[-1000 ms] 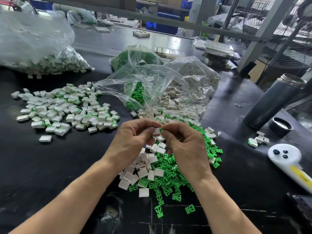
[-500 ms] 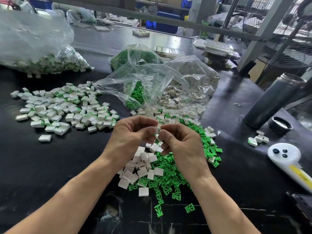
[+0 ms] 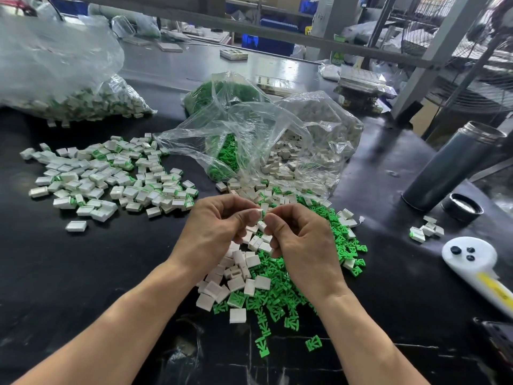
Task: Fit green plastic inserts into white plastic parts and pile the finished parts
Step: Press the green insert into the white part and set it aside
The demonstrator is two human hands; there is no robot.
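Note:
My left hand (image 3: 213,226) and my right hand (image 3: 302,243) meet above the middle of the black table. Their fingertips pinch one small white plastic part (image 3: 260,213) between them; whether a green insert sits in it is hidden by the fingers. Under the hands lies a heap of loose white parts (image 3: 236,276) mixed with green inserts (image 3: 280,298). A wide pile of finished white-and-green parts (image 3: 111,179) spreads at the left.
Clear bags of green inserts (image 3: 224,159) and white parts (image 3: 299,151) lie open behind the hands. Another big bag (image 3: 55,79) sits far left. At the right stand a steel flask (image 3: 455,168), its cap (image 3: 462,208), a few parts (image 3: 426,230) and a white controller (image 3: 472,262).
Both hands stayed together over the heap, dipping slightly and then rising again, with the fingers working the small white part. Nothing on the table has moved.

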